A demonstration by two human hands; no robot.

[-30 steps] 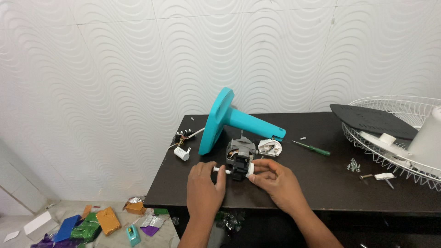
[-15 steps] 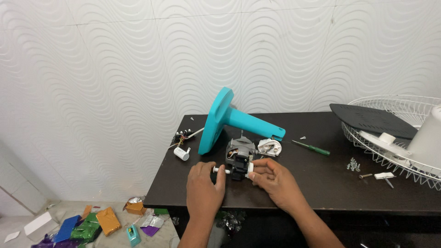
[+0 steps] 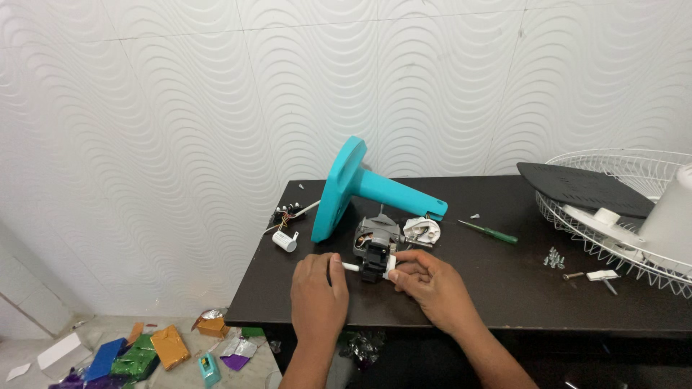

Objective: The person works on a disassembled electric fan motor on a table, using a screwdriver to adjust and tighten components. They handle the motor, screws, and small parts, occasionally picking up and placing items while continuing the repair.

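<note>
- Currently the left hand (image 3: 317, 289) and right hand (image 3: 431, 284) each pinch an end of the small fan motor (image 3: 375, 248) near the dark table (image 3: 504, 288)'s front edge.
- Likely heavy and rigid; its thin wires look fragile, so the metal body is the better hold.
- At 12 o'clock lies the teal stand (image 3: 360, 186).
- At 8 o'clock, on the floor, lie crumpled foil wrappers (image 3: 155, 349), green, gold and blue.

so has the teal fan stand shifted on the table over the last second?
No. The teal fan stand lies on its side in the same spot, beside the green screwdriver.
</note>
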